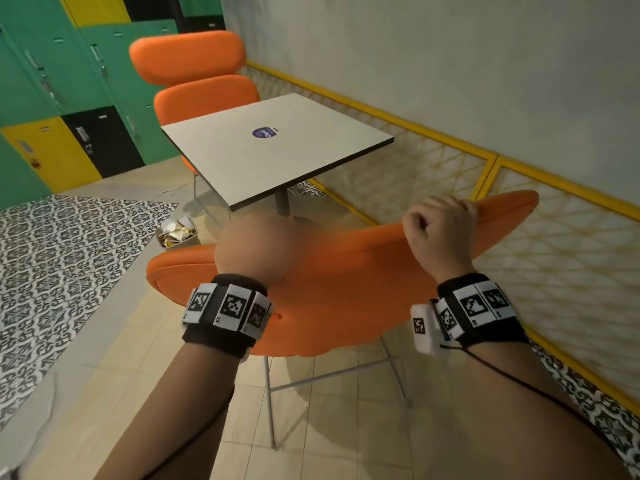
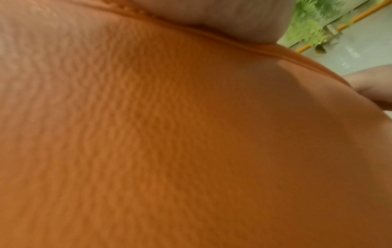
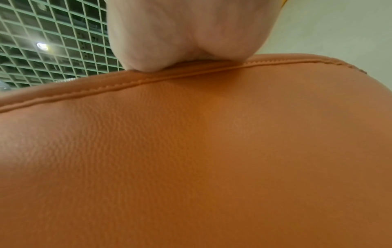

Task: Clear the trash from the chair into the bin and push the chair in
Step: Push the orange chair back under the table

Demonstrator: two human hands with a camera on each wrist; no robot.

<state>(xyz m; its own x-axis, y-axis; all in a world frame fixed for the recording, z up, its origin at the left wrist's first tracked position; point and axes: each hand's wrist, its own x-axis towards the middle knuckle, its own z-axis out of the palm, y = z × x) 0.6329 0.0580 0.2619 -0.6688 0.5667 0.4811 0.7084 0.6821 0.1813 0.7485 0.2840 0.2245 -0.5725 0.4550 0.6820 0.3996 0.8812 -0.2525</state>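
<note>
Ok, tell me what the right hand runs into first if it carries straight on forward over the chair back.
The right hand grips the top edge of the near orange chair. Straight ahead, past that edge, the line runs toward the white table, probably its near edge, though depth is hard to judge here.

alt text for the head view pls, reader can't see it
Both hands grip the top edge of an orange chair's backrest, right hand curled over it, left hand blurred. Beyond stand a white table, a second orange chair and a trash-filled bin.
</note>
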